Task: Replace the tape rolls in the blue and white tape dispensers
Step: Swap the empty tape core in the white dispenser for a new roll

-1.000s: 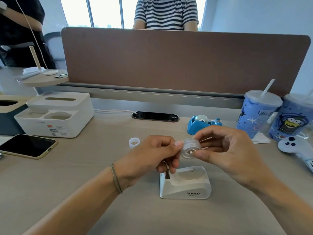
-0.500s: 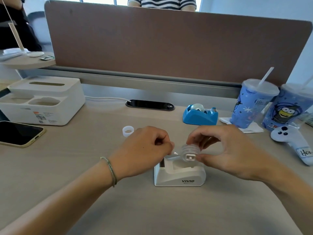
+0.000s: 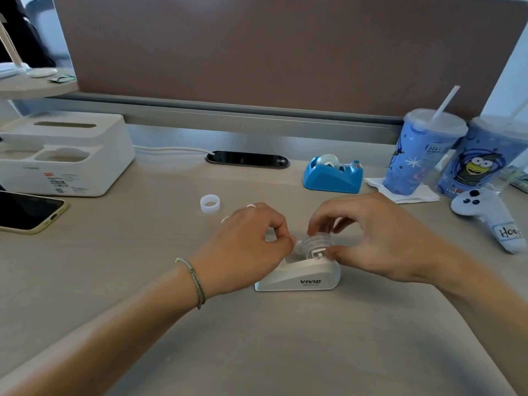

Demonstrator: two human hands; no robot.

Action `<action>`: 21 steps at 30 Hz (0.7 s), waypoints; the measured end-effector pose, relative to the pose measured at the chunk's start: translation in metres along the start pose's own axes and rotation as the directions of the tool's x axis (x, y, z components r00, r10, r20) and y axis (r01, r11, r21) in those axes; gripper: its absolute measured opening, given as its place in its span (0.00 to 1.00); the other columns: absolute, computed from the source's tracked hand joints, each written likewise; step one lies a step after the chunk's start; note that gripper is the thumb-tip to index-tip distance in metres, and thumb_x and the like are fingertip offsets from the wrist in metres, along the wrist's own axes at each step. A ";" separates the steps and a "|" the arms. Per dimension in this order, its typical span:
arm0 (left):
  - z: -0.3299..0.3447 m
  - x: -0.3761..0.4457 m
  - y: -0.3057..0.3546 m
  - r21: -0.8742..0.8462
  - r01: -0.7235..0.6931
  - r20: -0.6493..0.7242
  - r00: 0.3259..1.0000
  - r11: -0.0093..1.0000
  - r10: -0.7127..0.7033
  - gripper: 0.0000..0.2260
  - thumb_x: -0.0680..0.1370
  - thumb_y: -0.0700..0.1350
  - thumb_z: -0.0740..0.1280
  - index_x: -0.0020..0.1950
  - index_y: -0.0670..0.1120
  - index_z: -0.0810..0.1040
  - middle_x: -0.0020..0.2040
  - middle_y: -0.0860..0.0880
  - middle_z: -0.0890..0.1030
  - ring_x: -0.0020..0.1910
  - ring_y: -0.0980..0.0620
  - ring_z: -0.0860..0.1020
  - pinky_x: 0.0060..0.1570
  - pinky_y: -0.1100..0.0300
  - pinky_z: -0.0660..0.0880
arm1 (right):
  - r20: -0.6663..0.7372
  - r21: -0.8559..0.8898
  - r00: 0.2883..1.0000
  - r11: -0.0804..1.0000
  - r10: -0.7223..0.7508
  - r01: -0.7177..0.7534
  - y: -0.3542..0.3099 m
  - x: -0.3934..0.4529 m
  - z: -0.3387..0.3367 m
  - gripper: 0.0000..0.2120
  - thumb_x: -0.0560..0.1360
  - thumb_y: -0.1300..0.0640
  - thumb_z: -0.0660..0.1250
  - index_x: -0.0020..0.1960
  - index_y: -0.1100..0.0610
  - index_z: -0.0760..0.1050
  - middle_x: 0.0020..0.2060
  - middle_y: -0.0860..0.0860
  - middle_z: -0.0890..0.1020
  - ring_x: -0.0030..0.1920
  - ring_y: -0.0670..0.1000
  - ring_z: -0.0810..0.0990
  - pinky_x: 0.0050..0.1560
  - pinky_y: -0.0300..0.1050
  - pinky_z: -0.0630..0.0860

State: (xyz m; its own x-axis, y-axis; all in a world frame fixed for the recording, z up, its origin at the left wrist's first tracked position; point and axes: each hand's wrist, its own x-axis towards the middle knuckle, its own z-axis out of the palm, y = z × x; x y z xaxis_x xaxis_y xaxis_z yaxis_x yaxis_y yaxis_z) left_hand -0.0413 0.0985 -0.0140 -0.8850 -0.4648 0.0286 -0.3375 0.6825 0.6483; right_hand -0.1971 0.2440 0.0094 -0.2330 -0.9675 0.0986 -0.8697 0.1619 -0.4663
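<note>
The white tape dispenser [image 3: 300, 277], marked VIVID, stands on the desk between my hands. A clear tape roll [image 3: 316, 242] on its white spindle sits low in the dispenser's cradle, pinched by the thumb and fingers of my right hand [image 3: 380, 235]. My left hand [image 3: 245, 247] is just left of the roll, its thumb and forefinger closed on the pulled-out tape end. The blue tape dispenser [image 3: 333, 175] stands farther back with a roll in it. An empty white tape core [image 3: 210, 203] lies on the desk to the left.
A white tissue-box organiser [image 3: 65, 155] and a phone [image 3: 25, 211] lie at the left. Two blue cups with straws [image 3: 425, 152] and a white controller [image 3: 488, 218] stand at the right. A brown partition [image 3: 257, 52] closes the back of the desk.
Both hands have lowered the tape roll from mid-air down into the white dispenser's cradle. The camera has tilted down and moved closer.
</note>
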 end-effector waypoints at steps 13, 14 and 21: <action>-0.003 0.000 0.000 0.000 0.054 0.009 0.999 0.999 -0.054 0.09 0.77 0.51 0.66 0.43 0.49 0.84 0.50 0.54 0.85 0.53 0.57 0.80 0.57 0.54 0.76 | 0.068 0.438 0.988 0.886 0.135 -0.152 0.030 0.011 0.016 0.04 0.71 0.54 0.77 0.45 0.48 0.84 0.43 0.44 0.86 0.49 0.46 0.83 0.55 0.43 0.79; -0.003 0.000 -0.001 -0.004 0.055 0.012 0.998 0.998 -0.055 0.09 0.77 0.50 0.66 0.43 0.49 0.84 0.50 0.54 0.85 0.52 0.57 0.80 0.57 0.53 0.77 | 0.081 0.475 0.986 0.864 0.145 -0.167 0.034 0.011 0.019 0.05 0.70 0.53 0.78 0.45 0.48 0.84 0.44 0.45 0.86 0.49 0.47 0.83 0.56 0.45 0.79; -0.006 0.001 -0.001 -0.026 0.051 0.026 0.998 0.998 -0.050 0.08 0.76 0.48 0.67 0.41 0.48 0.84 0.47 0.52 0.86 0.49 0.55 0.81 0.54 0.53 0.78 | 0.122 0.525 0.980 0.827 0.159 -0.199 0.040 0.010 0.027 0.09 0.70 0.53 0.77 0.48 0.42 0.84 0.48 0.49 0.85 0.53 0.50 0.82 0.59 0.47 0.80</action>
State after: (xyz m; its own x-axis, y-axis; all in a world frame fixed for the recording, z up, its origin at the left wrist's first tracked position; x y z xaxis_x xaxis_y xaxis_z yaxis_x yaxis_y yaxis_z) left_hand -0.0402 0.0938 -0.0100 -0.8750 -0.4835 -0.0235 -0.3734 0.6434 0.6683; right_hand -0.2227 0.2352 -0.0323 -0.3133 -0.9459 -0.0842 -0.4444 0.2244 -0.8672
